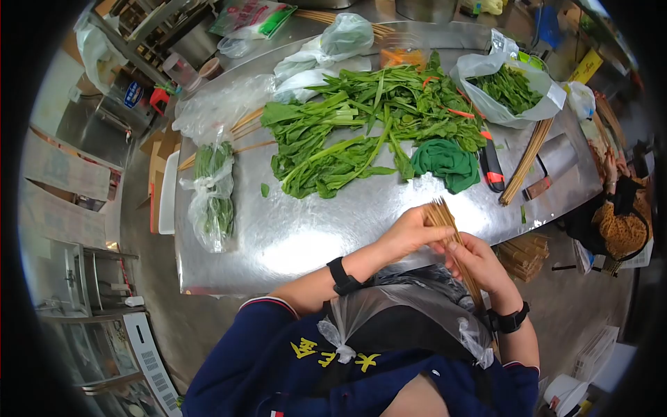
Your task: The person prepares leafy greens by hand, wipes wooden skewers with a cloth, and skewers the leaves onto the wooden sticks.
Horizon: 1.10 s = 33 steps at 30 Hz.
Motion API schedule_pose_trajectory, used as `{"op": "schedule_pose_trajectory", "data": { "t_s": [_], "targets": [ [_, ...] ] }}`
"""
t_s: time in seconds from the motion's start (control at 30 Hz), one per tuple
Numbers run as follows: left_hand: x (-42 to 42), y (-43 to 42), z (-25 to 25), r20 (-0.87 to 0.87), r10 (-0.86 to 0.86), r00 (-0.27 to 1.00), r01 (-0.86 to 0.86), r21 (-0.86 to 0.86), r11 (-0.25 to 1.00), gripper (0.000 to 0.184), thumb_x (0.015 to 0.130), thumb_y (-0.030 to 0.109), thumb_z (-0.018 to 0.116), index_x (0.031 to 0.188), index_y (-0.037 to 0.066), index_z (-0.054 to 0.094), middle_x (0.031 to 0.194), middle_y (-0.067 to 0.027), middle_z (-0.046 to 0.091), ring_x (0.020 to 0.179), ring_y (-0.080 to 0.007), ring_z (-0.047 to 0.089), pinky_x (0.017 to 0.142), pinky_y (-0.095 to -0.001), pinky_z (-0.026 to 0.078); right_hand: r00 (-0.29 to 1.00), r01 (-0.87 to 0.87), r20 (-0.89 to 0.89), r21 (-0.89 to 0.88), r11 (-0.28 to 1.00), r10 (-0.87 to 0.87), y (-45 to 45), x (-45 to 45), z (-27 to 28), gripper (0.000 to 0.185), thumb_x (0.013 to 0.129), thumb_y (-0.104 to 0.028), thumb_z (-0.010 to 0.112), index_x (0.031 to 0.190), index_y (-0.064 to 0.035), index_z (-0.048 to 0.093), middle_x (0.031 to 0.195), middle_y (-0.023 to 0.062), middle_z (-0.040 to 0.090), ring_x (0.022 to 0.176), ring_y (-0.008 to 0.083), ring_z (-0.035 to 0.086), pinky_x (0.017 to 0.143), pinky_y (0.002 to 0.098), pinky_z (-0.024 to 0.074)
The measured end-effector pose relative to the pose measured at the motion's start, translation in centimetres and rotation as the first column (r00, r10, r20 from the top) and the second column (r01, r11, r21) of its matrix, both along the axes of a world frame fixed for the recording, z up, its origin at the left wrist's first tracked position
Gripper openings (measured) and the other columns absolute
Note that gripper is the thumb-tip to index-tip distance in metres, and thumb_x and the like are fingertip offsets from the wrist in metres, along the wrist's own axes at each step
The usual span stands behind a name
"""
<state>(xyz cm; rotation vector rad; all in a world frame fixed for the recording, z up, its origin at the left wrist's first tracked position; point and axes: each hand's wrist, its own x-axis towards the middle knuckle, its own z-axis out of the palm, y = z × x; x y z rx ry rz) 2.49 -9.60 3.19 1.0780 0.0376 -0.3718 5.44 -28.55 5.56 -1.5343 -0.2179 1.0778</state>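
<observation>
Navy sleeves (240, 347) are reaching toward the counter (375, 212), where the left hand (411, 233) and the right hand (481, 263) are both grasping one bundle of sticks (439, 214) at the near edge, right of its middle. Leafy greens (333, 132) are spreading from the middle toward the far edge, with a green cloth (448, 163) lying just beside them, while bagged greens (214, 194) are resting by the left edge and a second bundle (526, 163) is slanting near the right edge.

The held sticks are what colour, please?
The sticks are brown, best seen in the head view.
</observation>
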Motion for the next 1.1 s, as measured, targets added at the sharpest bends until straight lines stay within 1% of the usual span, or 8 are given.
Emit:
{"op": "schedule_pose_trajectory", "data": {
  "t_s": [0.4, 0.47, 0.53, 0.6, 0.7, 0.83, 0.93, 1.1],
  "targets": [
    [1.6, 1.2, -0.6, -0.042, -0.047, 0.998, 0.058, 0.299, 0.953, 0.025, 0.085, 0.025, 0.056, 0.081, 0.001, 0.060, 0.070, -0.0053, 0.060, 0.057, -0.0100, 0.056, 0.047, -0.0203, 0.044, 0.937, 0.343, -0.124, 0.139, 0.929, -0.328, 0.4, 0.6, -1.8, 0.015, 0.085, -0.016, 0.055, 0.094, -0.0044, 0.052, 0.071, 0.0019, 0.058, 0.052, 0.0056, 0.053, 0.045, 0.0172, 0.0411],
    [3.6, 2.6, -0.8, 0.069, 0.115, 0.991, -0.134, 0.494, 0.859, 0.024, 0.085, 0.024, 0.056, 0.078, 0.002, 0.061, 0.070, -0.0033, 0.060, 0.055, -0.0089, 0.054, 0.048, -0.0212, 0.042, 0.915, 0.401, -0.110, 0.154, 0.903, -0.388, -0.5, 1.5, -2.2, 0.015, 0.085, -0.016, 0.055, 0.093, -0.0045, 0.052, 0.071, 0.0021, 0.058, 0.053, 0.0056, 0.053, 0.045, 0.0173, 0.0412],
    [6.7, 5.1, -0.9, 0.347, 0.367, 0.863, -0.504, 0.637, 0.583, 0.022, 0.080, 0.023, 0.060, 0.079, 0.001, 0.061, 0.070, -0.0040, 0.059, 0.060, -0.0106, 0.052, 0.056, -0.0235, 0.041, 0.882, 0.471, -0.092, 0.163, 0.867, -0.462, -1.1, 1.9, -2.3, 0.013, 0.085, -0.016, 0.055, 0.090, -0.0048, 0.052, 0.071, 0.0021, 0.058, 0.053, 0.0055, 0.052, 0.045, 0.0173, 0.0409],
    [9.2, 7.5, -0.3, 0.578, 0.212, 0.788, -0.591, 0.807, -0.007, 0.020, 0.076, 0.021, 0.062, 0.084, 0.002, 0.061, 0.079, -0.0100, 0.051, 0.068, -0.0228, 0.052, 0.062, -0.0327, 0.042, 0.877, 0.481, -0.088, 0.167, 0.861, -0.473, -1.1, 2.1, -2.3, 0.012, 0.085, -0.015, 0.055, 0.090, -0.0048, 0.052, 0.071, 0.0021, 0.058, 0.053, 0.0055, 0.052, 0.045, 0.0174, 0.0409],
    [11.9, 9.4, -3.8, 0.640, 0.059, 0.766, -0.603, 0.748, -0.278, 0.022, 0.074, 0.020, 0.063, 0.087, 0.002, 0.061, 0.086, -0.0135, 0.050, 0.083, -0.0321, 0.051, 0.070, -0.0395, 0.041, 0.868, 0.496, -0.096, 0.182, 0.849, -0.487, -0.9, 2.2, -2.3, 0.011, 0.085, -0.014, 0.054, 0.090, -0.0048, 0.052, 0.070, 0.0020, 0.057, 0.052, 0.0055, 0.051, 0.046, 0.0173, 0.0406],
    [11.8, 9.7, -3.5, 0.540, 0.035, 0.841, -0.520, 0.824, -0.226, 0.024, 0.076, 0.017, 0.062, 0.092, 0.000, 0.059, 0.089, -0.0134, 0.051, 0.082, -0.0291, 0.051, 0.068, -0.0367, 0.042, 0.862, 0.508, -0.094, 0.163, 0.846, -0.499, -0.8, 2.3, -1.4, 0.010, 0.084, -0.012, 0.054, 0.091, -0.0044, 0.052, 0.069, 0.0017, 0.057, 0.051, 0.0053, 0.050, 0.045, 0.0171, 0.0396],
    [10.0, 9.5, -1.5, 0.451, 0.307, 0.838, -0.535, 0.567, 0.626, 0.020, 0.083, 0.011, 0.056, 0.097, -0.003, 0.057, 0.090, -0.0051, 0.053, 0.071, -0.0117, 0.050, 0.061, -0.0240, 0.041, 0.867, 0.497, -0.069, 0.183, 0.848, -0.493, 0.1, 1.8, -0.3, 0.011, 0.083, -0.011, 0.054, 0.092, -0.0043, 0.052, 0.070, 0.0015, 0.057, 0.051, 0.0047, 0.049, 0.045, 0.0167, 0.0387],
    [4.6, 4.9, 4.2, 0.145, 0.212, 0.966, -0.235, 0.163, 0.958, 0.027, 0.089, 0.016, 0.048, 0.109, -0.001, 0.051, 0.094, -0.0052, 0.055, 0.065, -0.0084, 0.047, 0.057, -0.0200, 0.037, 0.893, 0.431, 0.031, 0.229, 0.873, -0.449, 2.2, 1.2, 2.6, 0.013, 0.082, -0.009, 0.054, 0.094, -0.0031, 0.053, 0.072, 0.0009, 0.057, 0.052, 0.0028, 0.047, 0.047, 0.0160, 0.0383]
  ]
}}
